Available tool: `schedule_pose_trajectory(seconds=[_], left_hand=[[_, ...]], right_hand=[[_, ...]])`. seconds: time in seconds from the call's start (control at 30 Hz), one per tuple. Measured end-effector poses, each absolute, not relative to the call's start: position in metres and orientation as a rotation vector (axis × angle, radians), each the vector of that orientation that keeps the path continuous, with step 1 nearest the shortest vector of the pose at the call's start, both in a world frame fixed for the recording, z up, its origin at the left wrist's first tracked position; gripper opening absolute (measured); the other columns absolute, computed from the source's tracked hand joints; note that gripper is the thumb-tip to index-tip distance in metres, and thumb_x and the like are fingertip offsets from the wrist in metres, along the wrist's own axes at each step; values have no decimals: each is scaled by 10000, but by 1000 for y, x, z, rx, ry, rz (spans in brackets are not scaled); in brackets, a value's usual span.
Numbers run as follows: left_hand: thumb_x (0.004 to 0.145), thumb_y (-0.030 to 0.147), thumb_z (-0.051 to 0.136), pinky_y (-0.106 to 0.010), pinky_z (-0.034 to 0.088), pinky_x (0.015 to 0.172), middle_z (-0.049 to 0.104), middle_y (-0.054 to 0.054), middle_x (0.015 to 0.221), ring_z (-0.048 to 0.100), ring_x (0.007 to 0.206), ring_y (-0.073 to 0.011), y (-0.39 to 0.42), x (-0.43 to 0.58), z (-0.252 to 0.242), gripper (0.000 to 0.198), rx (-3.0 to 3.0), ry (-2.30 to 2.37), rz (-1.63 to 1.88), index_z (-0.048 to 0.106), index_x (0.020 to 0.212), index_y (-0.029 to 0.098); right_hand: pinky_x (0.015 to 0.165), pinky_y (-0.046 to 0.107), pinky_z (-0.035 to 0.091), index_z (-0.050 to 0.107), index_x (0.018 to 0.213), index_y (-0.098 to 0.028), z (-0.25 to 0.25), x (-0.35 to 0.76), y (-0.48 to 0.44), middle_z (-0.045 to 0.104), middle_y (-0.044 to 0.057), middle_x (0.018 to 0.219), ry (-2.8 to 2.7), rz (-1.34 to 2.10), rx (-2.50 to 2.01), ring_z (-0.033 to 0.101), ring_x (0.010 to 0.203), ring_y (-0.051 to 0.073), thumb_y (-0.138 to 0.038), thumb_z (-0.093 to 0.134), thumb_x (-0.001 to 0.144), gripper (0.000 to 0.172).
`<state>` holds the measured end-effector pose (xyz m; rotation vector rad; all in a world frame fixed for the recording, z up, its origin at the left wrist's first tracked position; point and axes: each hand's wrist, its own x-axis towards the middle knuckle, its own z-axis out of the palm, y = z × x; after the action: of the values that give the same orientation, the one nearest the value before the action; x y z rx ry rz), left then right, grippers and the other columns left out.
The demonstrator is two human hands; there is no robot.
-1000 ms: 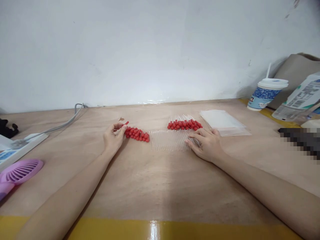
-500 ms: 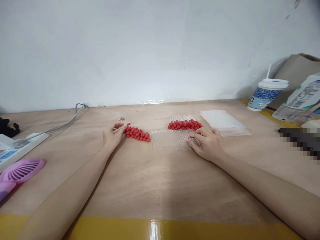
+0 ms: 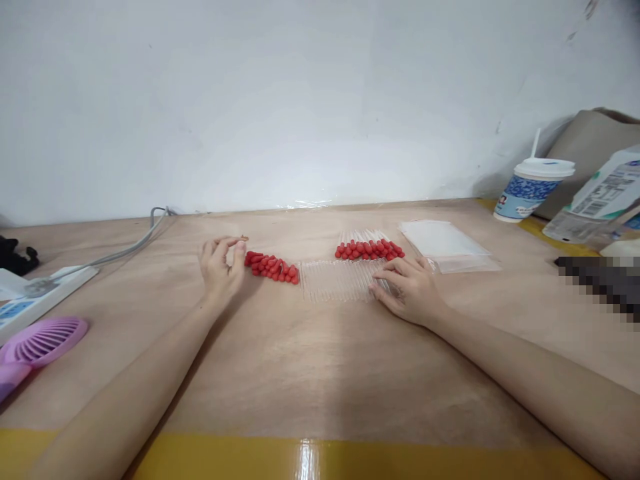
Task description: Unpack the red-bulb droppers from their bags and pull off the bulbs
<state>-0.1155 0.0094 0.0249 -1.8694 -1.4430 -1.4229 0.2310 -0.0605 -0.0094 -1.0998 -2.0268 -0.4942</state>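
Observation:
My left hand [image 3: 220,267] is raised a little at the left end of a pile of small red rubber bulbs [image 3: 273,267], thumb and fingers apart, holding nothing. My right hand [image 3: 407,290] rests at the right end of a row of thin clear tubes [image 3: 337,280] lying side by side. Its fingers are bent but spread, the fingertips on or just over the last tubes; contact is hard to make out. Behind the row lies a batch of thin clear stems with red bulb ends [image 3: 369,250], the bulbs towards me.
Clear plastic bags [image 3: 447,243] lie behind my right hand. At the right stand a lidded paper cup [image 3: 533,190] with a straw and a clear plastic package [image 3: 595,200]. On the left are a power strip [image 3: 50,287] with a grey cable and a pink fan [image 3: 47,340].
My left hand has let go of the red bulb at the pile's left end, lifted slightly and opened. The right hand has barely shifted.

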Motion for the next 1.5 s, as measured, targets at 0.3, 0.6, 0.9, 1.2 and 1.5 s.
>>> schedule_pose_trajectory(seconds=[0.3,0.6,0.9,1.2,1.5], left_hand=[[727,315,574,-418,382,830,583,-72,900,512,911,-248,10,-13,48,157,-2494,-1344,-701,645,795,192],[743,445,550,-444,369,866,604,-107,916,503,990,-294,48,39,43,291,-2601,-1676,-596,679,737,185],[727,300,566,-388,419,820,640,-100,815,569,890,-260,47,49,34,188,-2498,-1806,-784,646,641,154],[748,247,548,-219,494,567,665,-30,751,628,658,-130,-8,-6,31,110,-2576,-1536,-1331,604,759,153],[726,143,604,-250,523,704,655,-47,835,623,749,-126,-42,-33,2,73,-2609,-785,-1453,606,796,162]], right_hand=[[895,415,330,640,921,-218,-3,224,-65,617,59,961,-2311,-250,-873,533,959,202,-404,543,792,246],[851,396,333,648,862,-217,-3,224,-66,613,43,911,-2254,-279,-887,522,880,179,-383,559,788,203],[862,406,321,647,842,-204,-4,224,-65,609,52,903,-2241,-295,-880,509,885,188,-372,553,792,199],[848,400,400,550,1096,-166,-6,224,-64,596,108,1018,-2027,-415,-932,543,943,215,-318,561,783,348],[1011,460,308,469,1232,-187,-5,216,-65,506,103,1265,-2191,-459,-874,417,1207,243,-354,537,807,461]])
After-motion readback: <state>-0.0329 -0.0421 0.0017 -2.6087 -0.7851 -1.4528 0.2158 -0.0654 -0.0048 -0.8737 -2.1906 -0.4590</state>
